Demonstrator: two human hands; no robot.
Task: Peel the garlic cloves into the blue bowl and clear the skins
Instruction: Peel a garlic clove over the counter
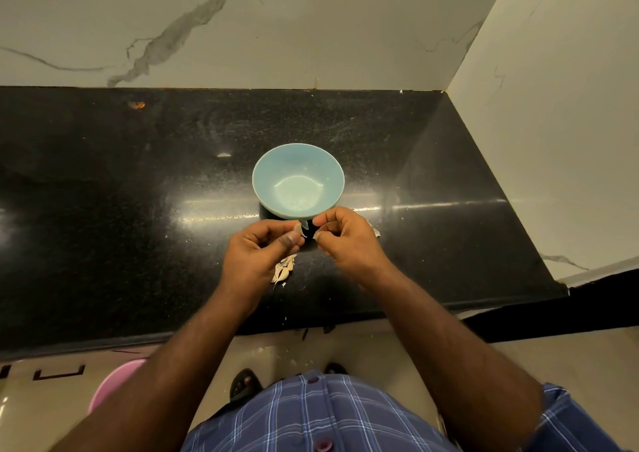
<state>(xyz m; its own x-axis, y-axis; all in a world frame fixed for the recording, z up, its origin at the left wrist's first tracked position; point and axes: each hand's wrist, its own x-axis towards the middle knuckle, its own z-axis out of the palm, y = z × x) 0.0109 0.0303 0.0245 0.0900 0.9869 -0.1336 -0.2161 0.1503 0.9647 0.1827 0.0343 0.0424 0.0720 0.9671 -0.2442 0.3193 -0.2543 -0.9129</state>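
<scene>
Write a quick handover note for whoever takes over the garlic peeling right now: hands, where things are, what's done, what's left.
Left hand: fingers curled, pinching a clove just in front of the bowl.
Right hand: fingers curled, pinching at the same clove's skin.
Bowl: on the counter, no peeled cloves visible in it.
Garlic pile: cloves and skins on the counter below the left hand. One more scrap lies beside the right hand.
Done: nothing in the bowl yet.
Left: finish this clove, peel the rest, clear the skins.
</scene>
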